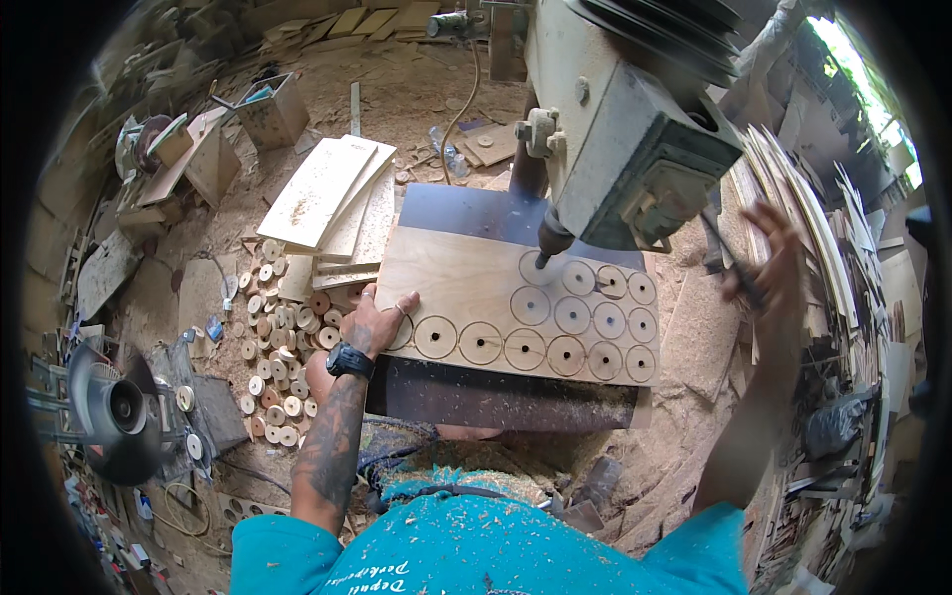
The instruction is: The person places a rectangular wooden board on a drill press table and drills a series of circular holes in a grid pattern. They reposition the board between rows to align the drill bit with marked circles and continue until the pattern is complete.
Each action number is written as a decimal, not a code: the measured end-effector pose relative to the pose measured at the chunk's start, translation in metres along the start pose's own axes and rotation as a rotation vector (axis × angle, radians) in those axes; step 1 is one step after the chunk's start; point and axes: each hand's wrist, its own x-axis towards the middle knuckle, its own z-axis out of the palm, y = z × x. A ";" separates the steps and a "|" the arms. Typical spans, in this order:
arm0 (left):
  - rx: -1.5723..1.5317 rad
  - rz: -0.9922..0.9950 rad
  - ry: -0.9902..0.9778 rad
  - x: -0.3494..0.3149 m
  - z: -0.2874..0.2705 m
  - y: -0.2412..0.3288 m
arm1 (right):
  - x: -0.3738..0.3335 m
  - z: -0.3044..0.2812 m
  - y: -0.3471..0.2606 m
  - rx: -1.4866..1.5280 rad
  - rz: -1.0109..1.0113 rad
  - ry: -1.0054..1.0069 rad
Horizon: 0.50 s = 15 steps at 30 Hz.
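Note:
A pale plywood board (451,278) lies on the dark drill press table (466,208). Ring-shaped grooves run in rows along its near edge and right half; several have dark centre holes. My left hand (375,322) grips the board's near left edge, thumb on top and the other fingers partly hidden. Over the board hangs the drill press head (635,139), its chuck (555,236) pointing down at a ring in the far row. To the right, my right hand (772,260) is closed around the dark feed lever (732,256), somewhat blurred by motion.
Left of the board lie a heap of round wooden discs (283,367) and stacked pale boards (322,193). A fan (119,407) stands at far left. Thin wood strips (813,248) lean at right. Sawdust covers the floor (397,89); a cable (466,109) hangs behind the table.

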 end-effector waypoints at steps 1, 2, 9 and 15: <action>-0.006 -0.002 -0.016 0.000 -0.002 0.002 | 0.015 -0.003 -0.016 0.039 -0.074 0.001; -0.012 -0.006 -0.030 -0.002 -0.004 0.005 | 0.037 -0.003 -0.029 0.089 -0.128 0.044; 0.205 0.062 0.198 -0.018 -0.016 0.028 | 0.228 -0.006 -0.027 -0.311 -0.258 0.065; 0.344 0.108 0.082 0.047 -0.056 0.015 | 0.305 -0.030 0.000 -0.618 -0.478 -0.067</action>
